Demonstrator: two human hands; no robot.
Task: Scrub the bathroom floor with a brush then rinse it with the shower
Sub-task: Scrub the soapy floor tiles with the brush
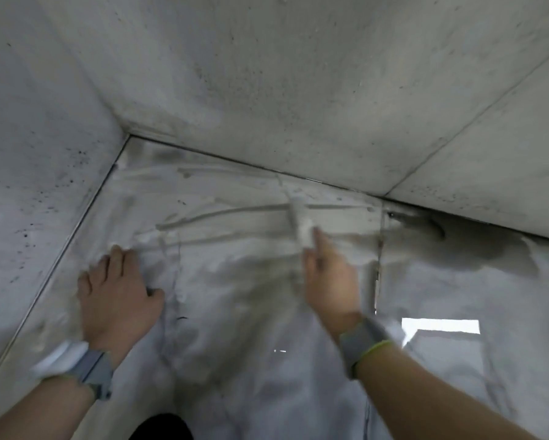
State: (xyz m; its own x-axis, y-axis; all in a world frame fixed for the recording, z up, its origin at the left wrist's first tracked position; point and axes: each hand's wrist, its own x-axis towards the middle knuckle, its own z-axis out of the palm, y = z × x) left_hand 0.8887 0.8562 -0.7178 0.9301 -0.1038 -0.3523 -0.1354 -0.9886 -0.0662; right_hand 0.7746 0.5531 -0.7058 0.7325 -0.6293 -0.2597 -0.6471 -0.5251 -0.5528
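The bathroom floor is pale marble-look tile, wet and covered with foam and grey smear streaks near the corner. My left hand lies flat on the floor with fingers spread, holding nothing. My right hand is closed around a white brush, blurred by motion, whose head touches the floor just ahead of my fingers. Both wrists wear grey bands. The shower is out of sight.
Two grey speckled walls meet at the corner ahead left. A dark wet patch lies at the right wall's base. A tile joint runs beside my right hand. A bright window reflection shines on the floor at right.
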